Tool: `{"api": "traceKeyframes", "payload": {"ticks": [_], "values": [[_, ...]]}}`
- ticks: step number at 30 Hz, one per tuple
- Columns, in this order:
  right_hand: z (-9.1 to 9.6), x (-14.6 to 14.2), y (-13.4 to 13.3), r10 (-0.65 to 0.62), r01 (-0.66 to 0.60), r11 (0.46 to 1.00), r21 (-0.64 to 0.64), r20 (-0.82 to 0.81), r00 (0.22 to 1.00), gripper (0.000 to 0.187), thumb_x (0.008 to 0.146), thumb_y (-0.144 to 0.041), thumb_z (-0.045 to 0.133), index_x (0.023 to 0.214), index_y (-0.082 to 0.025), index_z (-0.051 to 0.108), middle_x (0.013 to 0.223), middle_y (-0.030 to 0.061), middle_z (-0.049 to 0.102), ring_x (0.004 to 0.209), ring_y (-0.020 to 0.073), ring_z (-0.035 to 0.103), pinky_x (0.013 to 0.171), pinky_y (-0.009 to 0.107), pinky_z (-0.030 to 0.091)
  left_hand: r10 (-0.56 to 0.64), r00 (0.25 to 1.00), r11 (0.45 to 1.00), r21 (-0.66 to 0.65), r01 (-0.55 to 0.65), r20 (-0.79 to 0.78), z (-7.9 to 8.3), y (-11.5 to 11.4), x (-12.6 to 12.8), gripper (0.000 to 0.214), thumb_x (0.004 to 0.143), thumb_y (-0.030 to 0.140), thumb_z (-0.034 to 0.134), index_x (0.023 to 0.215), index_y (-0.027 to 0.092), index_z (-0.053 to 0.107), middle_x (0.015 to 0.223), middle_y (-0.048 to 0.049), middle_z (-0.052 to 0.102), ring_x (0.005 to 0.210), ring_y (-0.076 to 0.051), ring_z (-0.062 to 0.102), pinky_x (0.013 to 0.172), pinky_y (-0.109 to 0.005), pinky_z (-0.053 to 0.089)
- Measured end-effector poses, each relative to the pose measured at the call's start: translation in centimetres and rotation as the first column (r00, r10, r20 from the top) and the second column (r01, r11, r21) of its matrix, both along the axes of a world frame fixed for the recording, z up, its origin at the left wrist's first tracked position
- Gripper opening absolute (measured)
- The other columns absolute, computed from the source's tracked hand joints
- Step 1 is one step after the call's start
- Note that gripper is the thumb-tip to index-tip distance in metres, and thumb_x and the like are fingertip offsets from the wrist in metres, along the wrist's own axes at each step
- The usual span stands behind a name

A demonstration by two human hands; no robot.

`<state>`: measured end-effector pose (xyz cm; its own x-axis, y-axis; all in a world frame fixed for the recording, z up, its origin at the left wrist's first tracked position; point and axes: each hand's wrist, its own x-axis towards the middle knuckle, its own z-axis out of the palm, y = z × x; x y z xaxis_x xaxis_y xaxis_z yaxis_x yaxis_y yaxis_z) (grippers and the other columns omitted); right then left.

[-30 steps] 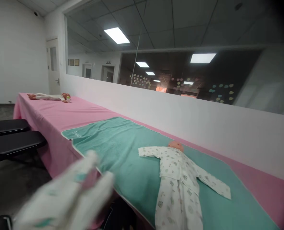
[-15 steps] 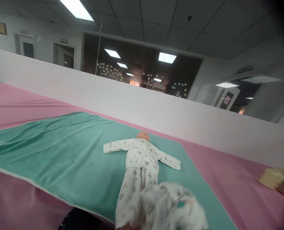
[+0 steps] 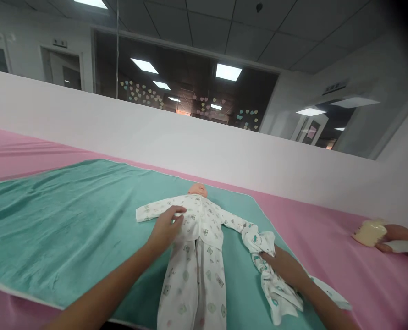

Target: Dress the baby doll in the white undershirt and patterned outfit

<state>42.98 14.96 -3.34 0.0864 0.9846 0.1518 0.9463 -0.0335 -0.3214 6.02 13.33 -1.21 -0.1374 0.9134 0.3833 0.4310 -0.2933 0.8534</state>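
Observation:
A baby doll [image 3: 197, 189] lies on its back on a teal blanket [image 3: 87, 229], dressed in a white printed long-sleeved top [image 3: 211, 215] and matching trousers [image 3: 211, 284]. Over the side of the top, at the doll's chest, is my left hand [image 3: 166, 229], its fingers loosely bent and apart with nothing between them. Whether it touches the cloth I cannot tell. Beside the doll's other sleeve, my right hand [image 3: 284, 266] grips a bunched white cloth garment [image 3: 259, 240] with teal prints, part of which trails below the hand.
A pink padded surface [image 3: 300, 201] lies under the blanket, bounded at the back by a low white wall [image 3: 156, 137] with glass above. At the far right, another person's hand [image 3: 396, 233] holds a pale yellow object [image 3: 371, 232].
The bunched garment has moved from over the doll's legs to the right, beside the sleeve. My left hand has come up from the trouser hem to the doll's chest.

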Motion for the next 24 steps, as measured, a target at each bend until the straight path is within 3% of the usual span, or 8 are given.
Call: {"api": "traceKeyframes", "payload": {"ticks": [3,5,7,9,12,16,20,24], "values": [[2.1,0.6,0.4,0.059,-0.060,0.996,-0.070,-0.026,0.998,0.053,0.068,-0.060,0.051,0.105,-0.024,0.061,0.104,0.0111,0.064,0.091,0.0312,0.062,0.071,0.039,0.049,-0.031,0.999,1.000,-0.006,0.030,-0.025,0.2,5.3,0.5,0.029,0.081,0.027,0.042,0.102,0.021,0.061,0.111,-0.0041,0.062,0.092,-0.020,0.060,0.081,-0.032,0.048],[3.8,-0.5,0.3,0.058,-0.058,0.996,0.070,0.000,0.998,0.061,0.067,-0.061,0.053,0.115,-0.023,0.054,0.118,0.0120,0.057,0.103,0.0310,0.056,0.079,0.039,0.048,-0.066,0.996,0.998,-0.007,0.066,-0.062,0.3,8.3,1.1,0.031,0.080,0.026,0.041,0.103,0.021,0.061,0.113,-0.0050,0.063,0.098,-0.022,0.059,0.085,-0.033,0.046],[4.9,-3.2,0.4,0.107,-0.106,0.966,0.238,0.008,0.994,0.059,0.075,-0.059,0.048,0.123,-0.025,0.047,0.127,0.0088,0.049,0.113,0.0275,0.050,0.086,0.037,0.045,-0.103,0.989,0.995,0.007,0.104,-0.106,0.3,10.6,1.7,0.032,0.080,0.026,0.041,0.102,0.020,0.063,0.115,-0.0068,0.062,0.104,-0.024,0.056,0.090,-0.035,0.043],[5.1,-7.4,1.0,0.244,-0.226,0.938,0.265,-0.037,0.969,0.044,0.083,-0.055,0.040,0.117,-0.029,0.049,0.121,0.0046,0.053,0.106,0.0218,0.054,0.082,0.032,0.046,-0.134,0.981,0.990,0.025,0.139,-0.137,0.2,12.2,2.0,0.031,0.081,0.026,0.041,0.100,0.019,0.065,0.116,-0.0068,0.062,0.107,-0.025,0.054,0.094,-0.036,0.040],[4.2,-14.2,4.1,0.436,-0.397,0.877,0.271,-0.100,0.895,0.036,0.087,-0.052,0.034,0.099,-0.025,0.054,0.104,0.0040,0.059,0.089,0.0172,0.057,0.071,0.027,0.045,-0.232,0.959,0.968,0.055,0.244,-0.165,-0.6,13.3,1.6,0.034,0.084,0.025,0.037,0.102,0.020,0.065,0.118,-0.0046,0.061,0.110,-0.022,0.053,0.097,-0.034,0.038],[3.3,-20.3,11.0,0.365,-0.366,0.915,0.171,0.037,0.930,0.039,0.086,-0.051,0.034,0.079,-0.019,0.054,0.077,0.0054,0.060,0.069,0.0181,0.054,0.060,0.028,0.036,-0.330,0.929,0.927,0.129,0.352,-0.166,-2.0,13.8,0.4,0.038,0.086,0.024,0.034,0.114,0.020,0.060,0.127,-0.0035,0.055,0.116,-0.019,0.049,0.102,-0.033,0.034],[3.0,-22.0,16.1,0.388,-0.389,0.916,0.103,0.026,0.921,0.031,0.083,-0.039,0.039,0.066,-0.018,0.053,0.070,0.0074,0.059,0.067,0.0183,0.051,0.058,0.027,0.029,-0.321,0.934,0.931,0.128,0.342,-0.155,-2.7,14.3,-0.1,0.040,0.086,0.022,0.034,0.119,0.019,0.057,0.129,-0.0032,0.054,0.119,-0.019,0.046,0.105,-0.032,0.032],[2.1,-21.5,17.5,0.444,-0.425,0.885,0.190,-0.066,0.894,0.030,0.083,-0.032,0.035,0.058,-0.019,0.046,0.067,0.0038,0.056,0.066,0.0153,0.047,0.059,0.025,0.029,-0.315,0.933,0.936,0.106,0.335,-0.172,-2.5,14.4,0.0,0.042,0.086,0.022,0.034,0.123,0.018,0.055,0.131,-0.0029,0.052,0.121,-0.019,0.045,0.106,-0.032,0.031]]}}
